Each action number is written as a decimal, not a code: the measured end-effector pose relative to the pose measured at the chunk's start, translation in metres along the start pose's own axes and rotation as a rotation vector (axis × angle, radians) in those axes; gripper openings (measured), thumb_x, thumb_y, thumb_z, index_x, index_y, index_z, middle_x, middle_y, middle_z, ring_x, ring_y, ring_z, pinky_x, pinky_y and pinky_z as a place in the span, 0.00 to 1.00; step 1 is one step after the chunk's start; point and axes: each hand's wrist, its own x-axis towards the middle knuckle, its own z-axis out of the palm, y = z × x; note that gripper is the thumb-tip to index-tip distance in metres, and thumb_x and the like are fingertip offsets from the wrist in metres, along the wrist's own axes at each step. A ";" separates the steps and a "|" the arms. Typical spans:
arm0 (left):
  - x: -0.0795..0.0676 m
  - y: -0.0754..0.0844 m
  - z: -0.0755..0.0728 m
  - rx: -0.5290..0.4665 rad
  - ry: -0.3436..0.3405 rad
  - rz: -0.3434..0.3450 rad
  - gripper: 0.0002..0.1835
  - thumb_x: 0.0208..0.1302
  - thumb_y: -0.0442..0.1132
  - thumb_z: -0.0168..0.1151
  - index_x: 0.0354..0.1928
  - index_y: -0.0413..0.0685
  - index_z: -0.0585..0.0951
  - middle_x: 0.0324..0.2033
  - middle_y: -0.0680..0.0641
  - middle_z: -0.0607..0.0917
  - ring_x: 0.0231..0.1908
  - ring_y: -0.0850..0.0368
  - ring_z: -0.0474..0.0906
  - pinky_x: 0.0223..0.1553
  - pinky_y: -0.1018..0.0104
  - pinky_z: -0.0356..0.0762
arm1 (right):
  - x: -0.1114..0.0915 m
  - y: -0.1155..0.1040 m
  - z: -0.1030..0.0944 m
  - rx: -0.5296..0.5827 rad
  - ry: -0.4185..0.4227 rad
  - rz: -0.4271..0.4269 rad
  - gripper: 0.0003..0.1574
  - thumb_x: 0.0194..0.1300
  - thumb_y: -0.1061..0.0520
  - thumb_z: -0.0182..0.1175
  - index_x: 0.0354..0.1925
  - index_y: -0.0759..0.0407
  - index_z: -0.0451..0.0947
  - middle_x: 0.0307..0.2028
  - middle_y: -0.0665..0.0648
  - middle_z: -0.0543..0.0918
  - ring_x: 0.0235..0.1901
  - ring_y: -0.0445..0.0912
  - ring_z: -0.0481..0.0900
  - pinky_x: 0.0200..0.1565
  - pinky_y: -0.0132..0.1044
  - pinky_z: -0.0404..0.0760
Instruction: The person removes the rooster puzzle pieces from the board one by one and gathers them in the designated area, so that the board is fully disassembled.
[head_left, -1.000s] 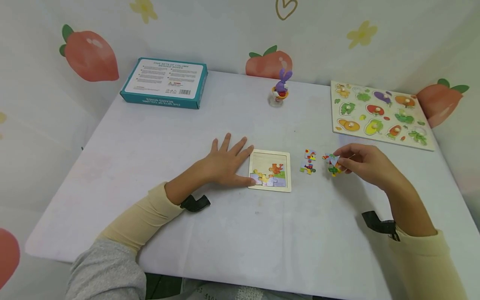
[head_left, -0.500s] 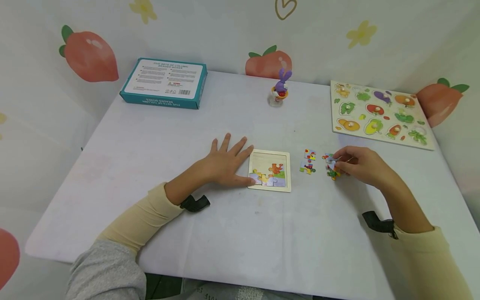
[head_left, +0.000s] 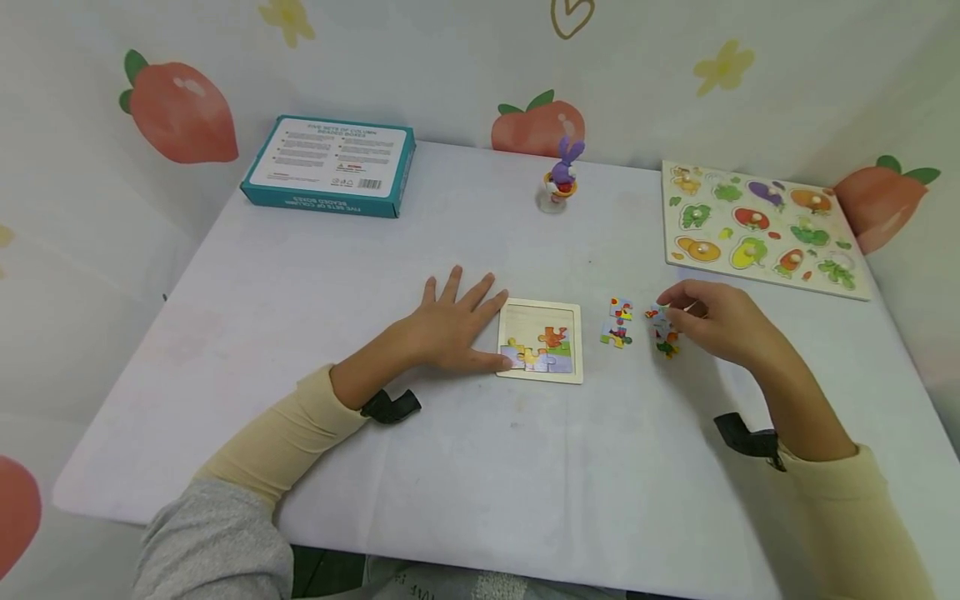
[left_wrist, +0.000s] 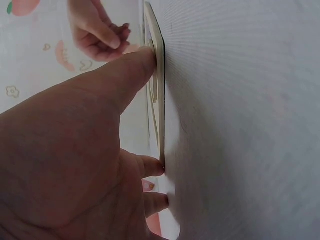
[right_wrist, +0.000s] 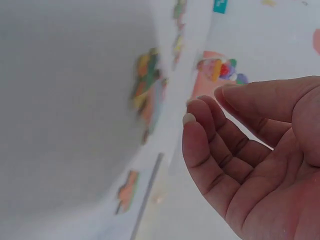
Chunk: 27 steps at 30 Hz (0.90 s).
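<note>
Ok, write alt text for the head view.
A person's spread left hand touches a partly filled wooden jigsaw tray; the right hand hovers by loose jigsaw pieces. Farther back are a teal "Beaded Boxes" carton, a purple rabbit figurine and a vegetable puzzle board.

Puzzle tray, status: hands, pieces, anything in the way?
Left hand spread, thumb on the puzzle tray. Right hand by loose pieces, no piece seen in grip. Tray part-filled. Left thumb overlaps its near-left corner.

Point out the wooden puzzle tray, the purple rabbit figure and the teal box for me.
Wooden puzzle tray [head_left: 527,322]: head view, bare inner base.
Purple rabbit figure [head_left: 561,173]: head view, purple body.
Teal box [head_left: 327,162]: head view, white label on top.
</note>
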 end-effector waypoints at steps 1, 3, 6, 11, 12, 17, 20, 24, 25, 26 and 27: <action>0.000 0.000 0.000 -0.002 -0.001 0.000 0.55 0.61 0.78 0.50 0.81 0.56 0.47 0.79 0.44 0.39 0.74 0.28 0.28 0.66 0.26 0.34 | 0.001 -0.003 0.000 -0.003 0.011 -0.014 0.12 0.70 0.62 0.59 0.49 0.64 0.81 0.41 0.61 0.83 0.37 0.53 0.79 0.34 0.40 0.77; 0.000 0.000 -0.001 -0.002 -0.002 0.000 0.55 0.61 0.77 0.50 0.81 0.56 0.46 0.79 0.44 0.39 0.74 0.28 0.28 0.66 0.26 0.34 | 0.002 -0.011 0.002 -0.004 0.015 -0.045 0.11 0.69 0.62 0.60 0.48 0.63 0.82 0.39 0.60 0.83 0.36 0.52 0.79 0.34 0.40 0.77; 0.000 0.000 -0.001 0.001 -0.003 0.001 0.55 0.61 0.78 0.50 0.81 0.56 0.46 0.79 0.44 0.39 0.74 0.28 0.28 0.66 0.26 0.34 | 0.005 -0.027 0.009 -0.001 -0.024 -0.106 0.10 0.68 0.62 0.63 0.47 0.63 0.83 0.38 0.57 0.83 0.36 0.51 0.79 0.34 0.41 0.77; 0.000 0.000 -0.001 -0.005 -0.003 0.000 0.56 0.61 0.78 0.50 0.81 0.57 0.46 0.79 0.44 0.39 0.74 0.29 0.27 0.66 0.26 0.34 | 0.013 -0.051 0.030 -0.010 -0.113 -0.203 0.13 0.63 0.61 0.69 0.46 0.63 0.84 0.37 0.55 0.82 0.36 0.49 0.76 0.36 0.42 0.76; 0.000 0.000 -0.001 -0.006 -0.004 0.000 0.56 0.61 0.78 0.50 0.81 0.57 0.46 0.79 0.44 0.39 0.74 0.29 0.27 0.66 0.26 0.33 | 0.015 -0.054 0.035 -0.016 -0.125 -0.217 0.14 0.62 0.60 0.70 0.47 0.63 0.84 0.37 0.54 0.82 0.36 0.49 0.75 0.37 0.42 0.76; 0.000 -0.001 -0.001 -0.012 -0.011 -0.002 0.56 0.61 0.78 0.50 0.81 0.57 0.46 0.79 0.44 0.38 0.74 0.29 0.27 0.66 0.27 0.33 | 0.028 -0.071 0.056 -0.035 -0.182 -0.247 0.20 0.56 0.54 0.77 0.46 0.59 0.84 0.37 0.53 0.80 0.34 0.48 0.73 0.37 0.42 0.74; 0.000 -0.001 0.000 -0.015 -0.010 0.001 0.55 0.61 0.78 0.49 0.81 0.57 0.46 0.79 0.44 0.38 0.74 0.29 0.27 0.66 0.26 0.33 | 0.033 -0.078 0.063 -0.052 -0.204 -0.253 0.24 0.52 0.52 0.79 0.45 0.58 0.83 0.39 0.53 0.78 0.36 0.48 0.74 0.40 0.42 0.75; 0.000 -0.002 0.001 -0.014 -0.007 0.005 0.55 0.61 0.78 0.49 0.81 0.57 0.45 0.79 0.44 0.38 0.74 0.29 0.26 0.66 0.27 0.32 | 0.037 -0.083 0.066 -0.062 -0.221 -0.240 0.25 0.49 0.53 0.81 0.43 0.59 0.82 0.41 0.54 0.78 0.40 0.49 0.75 0.45 0.43 0.75; 0.000 -0.002 0.001 -0.014 -0.006 0.006 0.55 0.61 0.78 0.49 0.81 0.57 0.45 0.79 0.44 0.38 0.74 0.29 0.26 0.66 0.27 0.32 | 0.039 -0.084 0.067 -0.065 -0.224 -0.232 0.25 0.49 0.54 0.81 0.43 0.59 0.82 0.41 0.54 0.78 0.40 0.49 0.75 0.46 0.43 0.75; 0.000 -0.002 0.001 -0.014 -0.005 0.007 0.55 0.61 0.78 0.49 0.81 0.57 0.45 0.79 0.45 0.38 0.74 0.29 0.26 0.66 0.27 0.32 | 0.040 -0.084 0.066 -0.066 -0.228 -0.228 0.25 0.48 0.54 0.81 0.42 0.59 0.82 0.41 0.54 0.78 0.40 0.49 0.75 0.46 0.44 0.75; 0.000 -0.002 0.000 -0.015 -0.006 0.006 0.55 0.61 0.78 0.49 0.81 0.58 0.45 0.79 0.45 0.37 0.74 0.29 0.26 0.66 0.27 0.32 | 0.040 -0.085 0.066 -0.064 -0.231 -0.225 0.25 0.48 0.55 0.81 0.42 0.59 0.81 0.41 0.55 0.77 0.41 0.49 0.75 0.47 0.44 0.75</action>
